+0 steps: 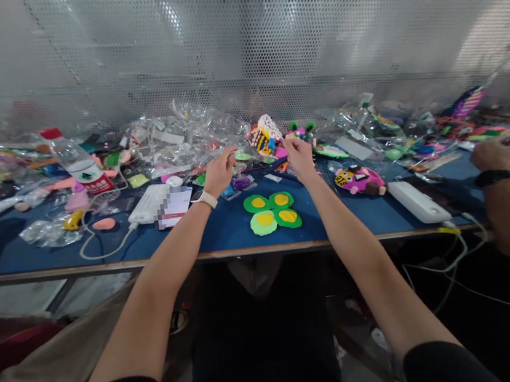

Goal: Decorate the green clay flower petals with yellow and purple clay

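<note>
My left hand (221, 171), with a white band on the wrist, hovers over the back of the blue table, its fingers bent together; what they hold, if anything, I cannot make out. Close to its fingertips lies a light green piece (243, 155). Across from it, my right hand (300, 157) is closed in a pinch, beside a pink piece (280, 152); its fingertips hide what is in them. Between my forearms, a flat flower-like shape of green clay petals (290, 219) with yellow centres lies near the front edge. One petal (258, 224) is paler green.
Colourful clay figures (360, 180), clear plastic packaging (179, 144) and a red-capped bottle (82, 166) crowd the table. A phone (177, 206) and white power banks (418, 202) with cables flank my arms. A perforated metal panel (264, 41) stands behind. Another person's hands (499, 155) are at right.
</note>
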`<state>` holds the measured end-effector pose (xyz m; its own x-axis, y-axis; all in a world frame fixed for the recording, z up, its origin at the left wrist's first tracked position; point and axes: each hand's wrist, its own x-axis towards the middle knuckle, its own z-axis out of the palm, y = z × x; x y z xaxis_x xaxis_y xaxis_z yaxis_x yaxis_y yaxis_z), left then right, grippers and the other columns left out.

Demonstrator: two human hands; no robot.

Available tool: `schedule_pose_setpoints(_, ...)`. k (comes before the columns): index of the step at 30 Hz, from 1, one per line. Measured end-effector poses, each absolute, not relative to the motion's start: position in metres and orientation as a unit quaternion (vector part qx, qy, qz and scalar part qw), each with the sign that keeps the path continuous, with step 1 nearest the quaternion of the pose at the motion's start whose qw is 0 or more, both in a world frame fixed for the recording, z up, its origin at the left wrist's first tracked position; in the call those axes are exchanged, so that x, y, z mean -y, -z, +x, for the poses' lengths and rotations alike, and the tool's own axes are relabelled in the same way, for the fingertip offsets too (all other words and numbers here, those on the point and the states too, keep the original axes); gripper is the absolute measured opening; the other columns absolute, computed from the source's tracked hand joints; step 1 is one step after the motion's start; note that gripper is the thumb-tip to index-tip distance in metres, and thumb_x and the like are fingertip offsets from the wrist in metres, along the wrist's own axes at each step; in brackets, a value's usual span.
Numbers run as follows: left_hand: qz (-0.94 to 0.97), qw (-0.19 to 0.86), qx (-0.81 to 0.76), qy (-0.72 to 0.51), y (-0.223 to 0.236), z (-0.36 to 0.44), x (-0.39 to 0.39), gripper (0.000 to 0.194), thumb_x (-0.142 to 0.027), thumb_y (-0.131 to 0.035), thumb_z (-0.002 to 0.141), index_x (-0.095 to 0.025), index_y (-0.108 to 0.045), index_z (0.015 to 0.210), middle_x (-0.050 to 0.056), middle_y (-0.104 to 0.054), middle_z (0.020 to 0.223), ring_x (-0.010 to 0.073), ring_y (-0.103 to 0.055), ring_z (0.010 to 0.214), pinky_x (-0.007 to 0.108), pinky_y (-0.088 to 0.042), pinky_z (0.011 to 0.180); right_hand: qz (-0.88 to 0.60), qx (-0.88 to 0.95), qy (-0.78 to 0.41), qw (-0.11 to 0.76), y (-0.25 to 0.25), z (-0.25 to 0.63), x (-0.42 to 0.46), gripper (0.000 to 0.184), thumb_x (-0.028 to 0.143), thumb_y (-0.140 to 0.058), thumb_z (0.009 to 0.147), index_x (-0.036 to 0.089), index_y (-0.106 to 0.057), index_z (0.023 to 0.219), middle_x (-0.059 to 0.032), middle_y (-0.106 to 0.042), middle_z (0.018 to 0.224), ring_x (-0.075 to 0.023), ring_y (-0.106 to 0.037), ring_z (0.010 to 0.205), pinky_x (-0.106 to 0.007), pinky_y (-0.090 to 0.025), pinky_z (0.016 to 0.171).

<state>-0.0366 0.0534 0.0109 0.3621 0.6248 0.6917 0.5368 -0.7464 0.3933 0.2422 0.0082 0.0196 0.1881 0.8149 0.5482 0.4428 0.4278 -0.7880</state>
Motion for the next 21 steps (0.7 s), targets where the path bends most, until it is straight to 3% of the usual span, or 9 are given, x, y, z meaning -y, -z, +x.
schedule_pose_setpoints(4, 0.844, 0.080, -0.358, -0.390, -0.010, -0.038, -0.055, 0.031, -0.042, -0.056, 0.115, -0.019, -0.077, 0.115, 0.005, -0.081, 0.088, 0.0199, -0.072, 0.075, 0.031, -0.051, 0.082, -0.528, 0.688, -0.072, 0.493, -0.011, 0.226, 0.003, 0.042, 0.058, -0.068, 0.101, 0.019, -0.078, 0.092, -0.0042, -0.068, 0.074, -0.0213, -0.059, 0.073, -0.035, -0.046, 0.074)
schedule_pose_setpoints(8, 0.870, 0.047, -0.341, -0.352, -0.012, -0.035, -0.054, 0.036, -0.047, -0.068, 0.109, -0.021, -0.078, 0.088, 0.005, -0.080, 0.082, 0.0226, -0.074, 0.078, 0.033, -0.051, 0.082, -0.500, 0.755, -0.068, 0.419, -0.009, 0.206, 0.011, 0.037, 0.049, -0.064, 0.105, 0.018, -0.080, 0.094, -0.0053, -0.069, 0.077, -0.0217, -0.058, 0.072, -0.036, -0.046, 0.076)
schedule_pose_setpoints(11, 0.899, 0.010, -0.289, -0.330, -0.013, -0.033, -0.051, 0.028, -0.041, -0.069, 0.108, -0.021, -0.082, 0.094, 0.007, -0.083, 0.094, 0.0247, -0.077, 0.091, 0.034, -0.052, 0.084, -0.497, 0.753, -0.064, 0.426, -0.010, 0.202, 0.011, 0.040, 0.051, -0.061, 0.107, 0.017, -0.079, 0.093, -0.0053, -0.067, 0.075, -0.0218, -0.057, 0.072, -0.036, -0.045, 0.075)
schedule_pose_setpoints(14, 0.927, 0.006, -0.231, -0.296, -0.011, -0.036, -0.044, 0.024, -0.031, -0.063, 0.110, -0.021, -0.083, 0.120, 0.010, -0.085, 0.117, 0.0254, -0.079, 0.107, 0.034, -0.054, 0.091, -0.510, 0.740, -0.062, 0.434, -0.011, 0.205, 0.010, 0.040, 0.052, -0.062, 0.107, 0.017, -0.078, 0.094, -0.0034, -0.062, 0.070, -0.0210, -0.054, 0.068, -0.036, -0.043, 0.073)
schedule_pose_setpoints(16, 0.934, 0.024, -0.224, -0.278, -0.008, -0.040, -0.036, 0.027, -0.030, -0.065, 0.109, -0.024, -0.080, 0.131, 0.008, -0.086, 0.121, 0.0239, -0.079, 0.107, 0.033, -0.055, 0.091, -0.513, 0.734, -0.064, 0.441, -0.011, 0.208, 0.009, 0.038, 0.050, -0.063, 0.106, 0.017, -0.078, 0.095, -0.0022, -0.059, 0.069, -0.0200, -0.052, 0.066, -0.035, -0.043, 0.073)
schedule_pose_setpoints(21, 0.925, 0.083, -0.253, -0.271, -0.001, -0.049, -0.022, 0.021, -0.041, -0.074, 0.105, -0.024, -0.085, 0.106, 0.004, -0.087, 0.098, 0.0212, -0.079, 0.087, 0.031, -0.053, 0.079, -0.504, 0.743, -0.076, 0.433, -0.010, 0.206, 0.011, 0.028, 0.039, -0.065, 0.103, 0.017, -0.077, 0.092, -0.0019, -0.059, 0.070, -0.0190, -0.051, 0.067, -0.035, -0.041, 0.072)
